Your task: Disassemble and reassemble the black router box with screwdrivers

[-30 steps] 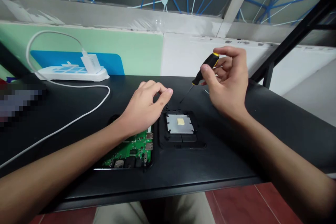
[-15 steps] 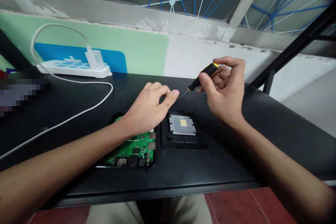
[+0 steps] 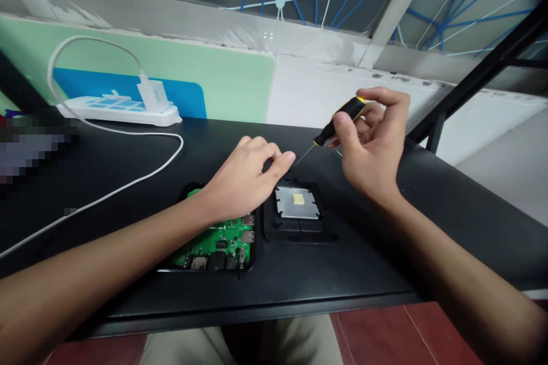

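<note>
Right hand (image 3: 377, 148) grips black-and-yellow screwdriver (image 3: 351, 108) above black tabletop (image 3: 363, 262), its tip (image 3: 298, 161) near left hand (image 3: 244, 179) (curled, contents untellable) over rectangular green circuit board (image 3: 212, 235); a slip could jab left thumb (image 3: 280, 165).

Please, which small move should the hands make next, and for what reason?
Probably bring the left hand slightly closer to the tip of the black-and-yellow screwdriver. The right hand holds it slanting down, with the tip near the left thumb; whether the tip carries anything is too small to tell.
</note>
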The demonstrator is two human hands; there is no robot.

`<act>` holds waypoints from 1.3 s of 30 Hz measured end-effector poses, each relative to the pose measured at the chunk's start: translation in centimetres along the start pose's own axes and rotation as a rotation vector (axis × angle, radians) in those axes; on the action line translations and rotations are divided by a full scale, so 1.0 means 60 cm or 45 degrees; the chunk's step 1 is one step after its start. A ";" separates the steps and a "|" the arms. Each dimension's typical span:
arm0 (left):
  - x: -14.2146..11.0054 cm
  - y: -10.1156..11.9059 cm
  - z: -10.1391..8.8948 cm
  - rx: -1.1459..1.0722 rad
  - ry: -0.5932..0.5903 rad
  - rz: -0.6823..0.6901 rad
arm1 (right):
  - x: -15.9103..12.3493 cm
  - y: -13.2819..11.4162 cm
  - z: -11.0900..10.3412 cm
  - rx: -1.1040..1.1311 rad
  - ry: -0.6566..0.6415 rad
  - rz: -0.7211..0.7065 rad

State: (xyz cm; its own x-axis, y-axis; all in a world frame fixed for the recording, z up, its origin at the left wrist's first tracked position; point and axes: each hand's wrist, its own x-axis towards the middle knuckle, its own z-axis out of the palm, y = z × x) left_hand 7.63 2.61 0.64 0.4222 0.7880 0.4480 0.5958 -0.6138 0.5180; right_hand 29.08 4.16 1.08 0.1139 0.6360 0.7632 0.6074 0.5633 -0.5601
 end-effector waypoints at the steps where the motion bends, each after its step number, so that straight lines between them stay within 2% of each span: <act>1: -0.001 0.000 0.000 0.022 -0.014 0.027 | 0.001 -0.001 -0.001 -0.001 0.027 -0.005; 4: -0.004 0.001 0.000 0.084 -0.128 0.101 | 0.005 -0.008 -0.004 0.036 0.103 -0.019; 7: -0.010 0.000 0.001 0.131 -0.272 0.163 | 0.006 -0.014 -0.007 0.085 0.118 0.008; 10: -0.016 -0.002 0.003 0.183 -0.340 0.253 | 0.007 -0.016 -0.009 0.045 0.117 0.061; 21: -0.019 -0.005 0.003 0.208 -0.397 0.340 | 0.004 -0.017 -0.011 -0.094 0.051 0.153; 27: -0.018 -0.006 0.005 0.236 -0.386 0.349 | 0.006 -0.011 -0.007 -0.004 0.024 0.154; 32: -0.018 -0.003 0.004 0.263 -0.407 0.337 | 0.010 0.004 -0.005 -0.034 -0.012 0.171; 39: -0.018 -0.005 0.003 0.278 -0.407 0.350 | 0.015 0.011 -0.003 0.001 0.021 0.149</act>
State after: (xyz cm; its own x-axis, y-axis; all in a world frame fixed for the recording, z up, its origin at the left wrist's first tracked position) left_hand 7.15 1.94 -0.14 0.7532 0.5942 0.2822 0.5479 -0.8041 0.2308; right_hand 29.71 4.99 1.44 0.1974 0.6887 0.6976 0.5882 0.4861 -0.6463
